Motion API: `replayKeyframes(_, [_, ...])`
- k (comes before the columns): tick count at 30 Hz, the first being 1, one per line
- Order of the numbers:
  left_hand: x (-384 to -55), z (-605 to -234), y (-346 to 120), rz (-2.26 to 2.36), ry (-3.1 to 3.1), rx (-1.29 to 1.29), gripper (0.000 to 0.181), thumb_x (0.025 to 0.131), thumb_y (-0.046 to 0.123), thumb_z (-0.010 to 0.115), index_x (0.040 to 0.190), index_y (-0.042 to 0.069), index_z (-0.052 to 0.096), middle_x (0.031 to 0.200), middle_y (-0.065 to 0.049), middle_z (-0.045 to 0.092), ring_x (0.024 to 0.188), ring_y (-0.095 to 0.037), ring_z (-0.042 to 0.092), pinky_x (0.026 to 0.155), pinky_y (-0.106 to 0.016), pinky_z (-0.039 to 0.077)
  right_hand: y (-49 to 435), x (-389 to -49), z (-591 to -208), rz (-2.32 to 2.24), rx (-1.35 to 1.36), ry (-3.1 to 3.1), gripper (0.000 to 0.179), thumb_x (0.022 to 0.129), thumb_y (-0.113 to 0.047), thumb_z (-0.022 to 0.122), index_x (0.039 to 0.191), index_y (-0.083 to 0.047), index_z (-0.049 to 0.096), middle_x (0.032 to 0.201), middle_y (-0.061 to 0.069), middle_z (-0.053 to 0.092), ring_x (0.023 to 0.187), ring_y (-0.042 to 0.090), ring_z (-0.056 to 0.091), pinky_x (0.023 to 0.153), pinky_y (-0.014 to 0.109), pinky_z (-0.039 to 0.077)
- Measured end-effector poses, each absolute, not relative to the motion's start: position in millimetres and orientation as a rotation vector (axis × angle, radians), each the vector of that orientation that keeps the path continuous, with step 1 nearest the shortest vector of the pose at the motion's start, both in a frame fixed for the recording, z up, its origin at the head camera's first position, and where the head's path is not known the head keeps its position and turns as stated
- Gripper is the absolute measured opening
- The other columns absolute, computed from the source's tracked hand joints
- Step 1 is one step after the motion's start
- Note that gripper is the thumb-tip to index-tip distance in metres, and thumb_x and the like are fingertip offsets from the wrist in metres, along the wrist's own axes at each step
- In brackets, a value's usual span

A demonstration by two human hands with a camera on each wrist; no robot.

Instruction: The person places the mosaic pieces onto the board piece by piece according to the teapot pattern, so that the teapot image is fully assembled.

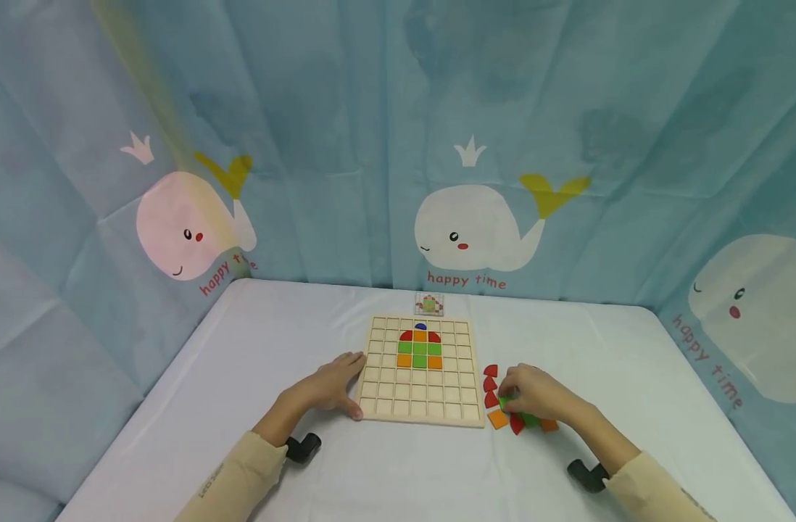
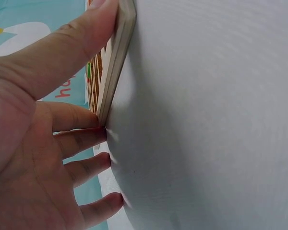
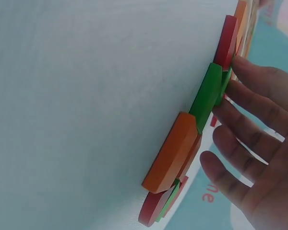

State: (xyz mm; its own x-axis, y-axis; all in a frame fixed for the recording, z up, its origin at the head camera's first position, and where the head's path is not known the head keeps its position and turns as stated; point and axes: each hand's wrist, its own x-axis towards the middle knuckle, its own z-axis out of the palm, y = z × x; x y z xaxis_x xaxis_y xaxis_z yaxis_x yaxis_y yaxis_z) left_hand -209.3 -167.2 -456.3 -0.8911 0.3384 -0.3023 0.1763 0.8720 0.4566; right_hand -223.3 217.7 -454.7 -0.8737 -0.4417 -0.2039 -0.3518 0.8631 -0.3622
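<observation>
A wooden grid board (image 1: 411,395) lies on the table, holding a pattern of green, orange and red tiles with a blue half-round on top. My left hand (image 1: 336,380) rests along its left edge, thumb near the front corner. In the left wrist view the fingers (image 2: 89,167) are spread and fairly straight against the board's side and the cloth. To the right of the board, my right hand (image 1: 535,391) pinches a green tile (image 3: 224,86) between thumb and fingertips, low over a loose pile. Beneath it lie an orange tile (image 3: 170,153), another green tile (image 3: 206,93) and red quarter-rounds (image 3: 225,43).
Several red quarter-rounds (image 1: 490,384) line the board's right side, with an orange square (image 1: 498,419) below them. A small pattern card (image 1: 429,304) lies behind the board. White cloth covers the table (image 1: 398,478), and a blue whale-print curtain (image 1: 346,217) hangs behind.
</observation>
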Motion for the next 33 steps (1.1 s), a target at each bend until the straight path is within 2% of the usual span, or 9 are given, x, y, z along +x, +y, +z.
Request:
replayKeyframes(12, [-209.4, -464.7, -168.5, 0.579, 2.685, 0.396, 0.109, 0.065, 0.032, 0.089, 0.151, 0.001, 0.031, 0.16, -0.016, 0.027, 0.15, -0.037, 0.019, 0.118, -0.061, 0.022, 216.9, -216.5, -452.7, -0.383, -0.578, 2.775, 0.019, 0.073, -0.019, 0.085, 0.09, -0.015, 0.077, 0.086, -0.009, 0.061, 0.085, 0.009, 0.051, 0.082, 0.032, 0.054])
replayKeyframes(33, [-213.0, -463.7, -170.3, 0.584, 2.67, 0.403, 0.11, 0.066, 0.032, 0.089, 0.152, 0.0, 0.028, 0.161, -0.017, 0.024, 0.15, -0.038, 0.017, 0.119, -0.059, 0.02, 215.1, -228.1, -444.2, -0.396, -0.584, 2.803, 0.019, 0.079, -0.02, 0.08, 0.097, -0.014, 0.076, 0.09, -0.007, 0.061, 0.086, 0.011, 0.052, 0.082, 0.031, 0.054])
